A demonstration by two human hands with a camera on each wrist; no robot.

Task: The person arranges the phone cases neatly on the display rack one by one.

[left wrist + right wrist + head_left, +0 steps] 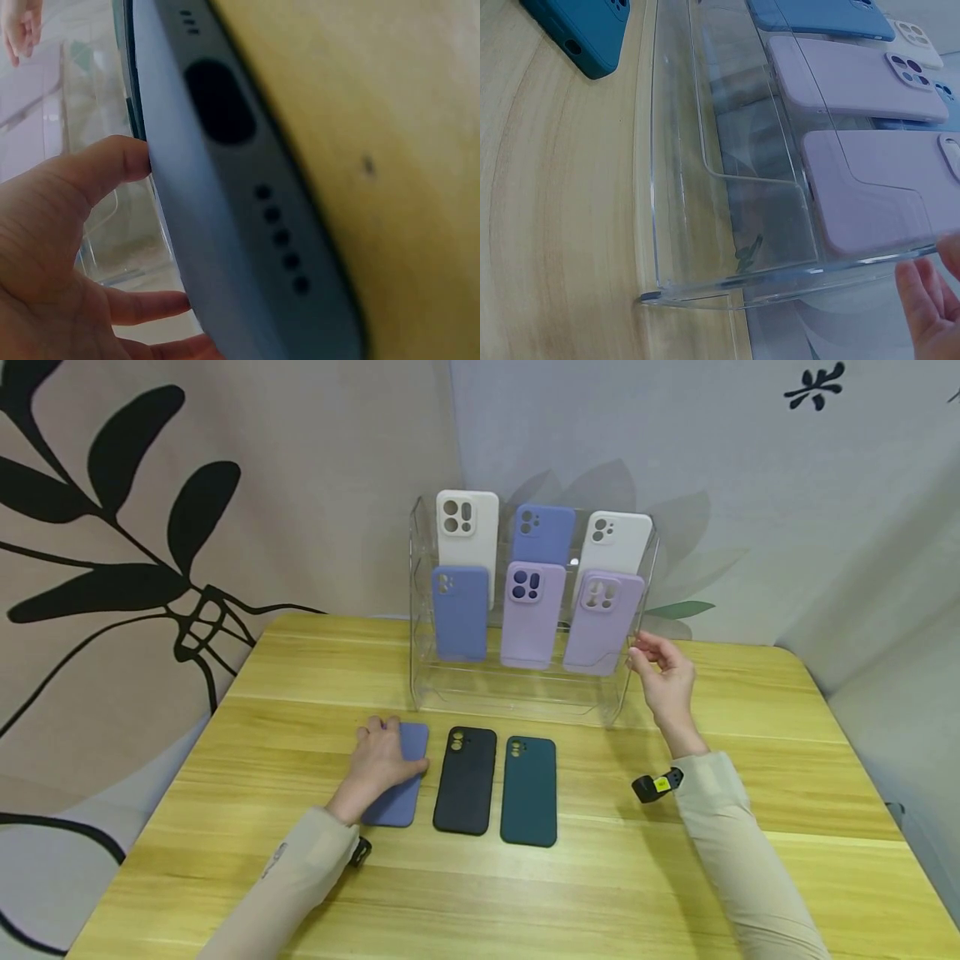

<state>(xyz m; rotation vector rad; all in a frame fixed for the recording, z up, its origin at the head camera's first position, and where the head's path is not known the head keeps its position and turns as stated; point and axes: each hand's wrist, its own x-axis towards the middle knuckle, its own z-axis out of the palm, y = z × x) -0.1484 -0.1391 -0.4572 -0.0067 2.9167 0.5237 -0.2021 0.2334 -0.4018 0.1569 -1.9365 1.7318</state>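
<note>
A clear acrylic display rack stands at the back of the table and holds two rows of phone cases. In the head view, my left hand lies over a blue-violet phone case, its thumb by the right edge and its fingers toward the far end. The left wrist view shows thumb and fingertips against the edges of that case. At the rack's right side panel, my right hand pinches the panel's edge between thumb and fingers, beside the front-right lilac case.
A black case and a dark green case lie in front of the rack. In the rack are a blue case, a lilac case, and behind them white and blue cases. Patterned cloth hangs behind.
</note>
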